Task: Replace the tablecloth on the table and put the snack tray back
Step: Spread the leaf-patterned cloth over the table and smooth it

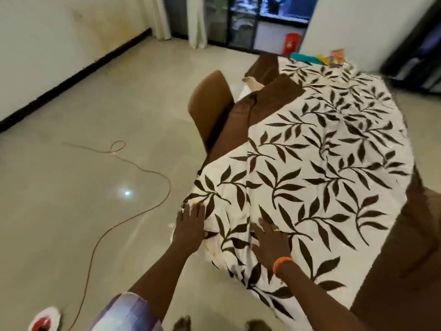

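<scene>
While both hands lie flat, fingers spread, the left hand and right hand smoothing the white leaf-patterned fabric tablecloth at the desk's seven o'clock corner, a hard push could drag it askew

Home dining area. Table under a leaf-print tablecloth, brown upholstered chairs pushed in around it. Glossy tiled floor, black skirting, white curtains by a dark-framed glass door. Red plastic stool beyond the table, loose orange cord trailing over the tiles.
</scene>
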A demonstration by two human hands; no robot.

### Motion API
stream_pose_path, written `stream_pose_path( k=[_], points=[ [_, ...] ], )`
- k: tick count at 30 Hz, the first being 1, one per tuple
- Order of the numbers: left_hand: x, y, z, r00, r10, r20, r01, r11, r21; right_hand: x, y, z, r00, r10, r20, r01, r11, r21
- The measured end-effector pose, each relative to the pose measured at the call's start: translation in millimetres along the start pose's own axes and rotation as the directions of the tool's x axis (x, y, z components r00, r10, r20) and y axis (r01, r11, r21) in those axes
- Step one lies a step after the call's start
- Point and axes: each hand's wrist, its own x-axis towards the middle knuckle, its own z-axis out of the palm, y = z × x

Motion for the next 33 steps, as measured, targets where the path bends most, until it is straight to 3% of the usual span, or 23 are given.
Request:
stream_pose_path(
  k=[4,5,6,8,11,15,18,19,20,22,24,26,29,33],
  points=[
    [6,-20,9,0.983,0.17,-0.07,-0.176,0.981,-0.087,-10,-23,6,0.99,0.142,-0.015,-0.141,0.989,0.046],
    [4,-24,7,0.984,0.16,-0.075,-0.172,0.966,-0.195,-13,-31,6,0.983,0.18,-0.024,-0.178,0.981,0.073],
    [0,-26,7,0.99,0.133,-0.042,-0.14,0.941,-0.31,-16,-38,7,0.976,0.214,-0.033,-0.209,0.972,0.106],
    [-15,-27,15,0.974,0.21,0.08,-0.162,0.903,-0.398,-24,-53,8,0.964,0.262,-0.04,-0.255,0.958,0.132],
    [-51,-23,28,0.912,0.384,0.146,-0.298,0.863,-0.408,-41,-72,12,0.938,0.339,-0.071,-0.332,0.938,0.098],
    [-92,-25,43,0.762,0.512,0.397,-0.298,0.821,-0.487,-68,-86,22,0.916,0.4,-0.032,-0.4,0.917,0.016],
    [-100,-33,37,0.656,0.581,0.482,-0.324,0.793,-0.515,-86,-85,25,0.911,0.412,-0.027,-0.412,0.904,-0.115],
    [-99,-34,32,0.67,0.588,0.453,-0.328,0.782,-0.53,-89,-84,25,0.908,0.419,-0.024,-0.418,0.901,-0.113],
    [-96,-34,26,0.735,0.562,0.379,-0.328,0.784,-0.527,-90,-82,24,0.901,0.432,-0.034,-0.433,0.898,-0.081],
    [-82,-31,13,0.892,0.442,0.096,-0.344,0.801,-0.489,-86,-79,21,0.888,0.445,-0.117,-0.446,0.895,0.019],
    [-64,-28,4,0.926,0.369,-0.087,-0.376,0.864,-0.337,-79,-77,23,0.878,0.436,-0.198,-0.42,0.9,0.119],
    [-50,-30,5,0.93,0.368,0.004,-0.361,0.914,-0.186,-76,-79,27,0.894,0.428,-0.134,-0.401,0.896,0.19],
    [-50,-34,22,0.906,0.377,0.194,-0.373,0.926,-0.058,-79,-81,41,0.918,0.392,-0.061,-0.379,0.911,0.162],
    [-72,-25,35,0.905,0.421,0.063,-0.416,0.906,-0.079,-102,-75,50,0.897,0.366,-0.247,-0.323,0.926,0.197]
  ],
)
